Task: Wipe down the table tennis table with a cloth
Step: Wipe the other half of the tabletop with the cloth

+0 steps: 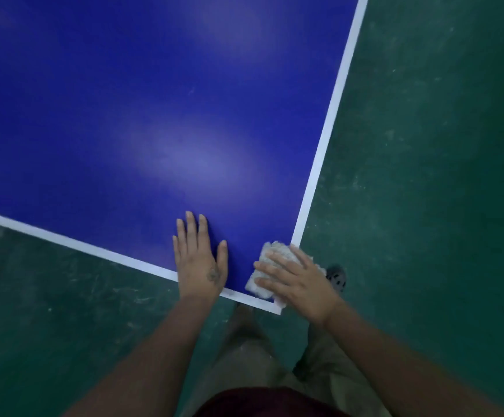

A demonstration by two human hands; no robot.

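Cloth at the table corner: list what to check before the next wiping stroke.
1. Cloth lying on the corner of the table: ok.
2. Right hand spread over the cloth, pressing it down: ok.
3. Left hand out of the stroke path: not ok, it lies flat on the table just left of the cloth.
4. Cloth damp enough: cannot tell.
5. Surface ahead already wiped: cannot tell, only glare shows.

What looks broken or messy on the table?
Nothing much. The table looks whole; its pale patches seem to be glare. Only the floor looks scuffed. The cloth lies under the right hand.
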